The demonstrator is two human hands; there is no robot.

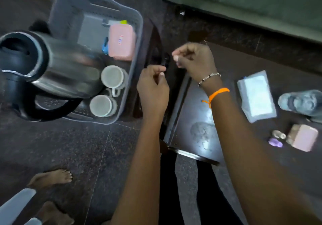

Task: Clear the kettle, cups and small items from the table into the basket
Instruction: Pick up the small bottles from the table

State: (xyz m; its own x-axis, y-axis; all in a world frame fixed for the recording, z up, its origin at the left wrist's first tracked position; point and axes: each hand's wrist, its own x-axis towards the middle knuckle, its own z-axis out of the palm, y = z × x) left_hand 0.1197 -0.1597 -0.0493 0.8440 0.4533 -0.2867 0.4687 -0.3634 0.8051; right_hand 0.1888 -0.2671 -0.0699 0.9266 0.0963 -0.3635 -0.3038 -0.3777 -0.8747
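Observation:
A grey plastic basket (137, 33) stands at the upper left. A steel kettle (69, 64) with a black handle lies tilted across its left side. Two white cups (112, 76) (101, 105) sit at the basket's near end, and a pink box (122, 41) lies in its far part. My left hand (153, 90) and my right hand (195, 62) meet just right of the basket, fingers pinched. A small black item (165, 61) shows between them; my left fingertips touch it, but blur hides whether my right fingertips do.
On the dark table (191, 116) at the right lie a clear plastic packet (256, 95), a grey crumpled thing (303, 102), a second pink box (303, 137), a purple piece (275, 142) and small pale bits (278, 135). A green sofa (252, 0) is behind. Another person's bare feet (52, 176) stand at the lower left.

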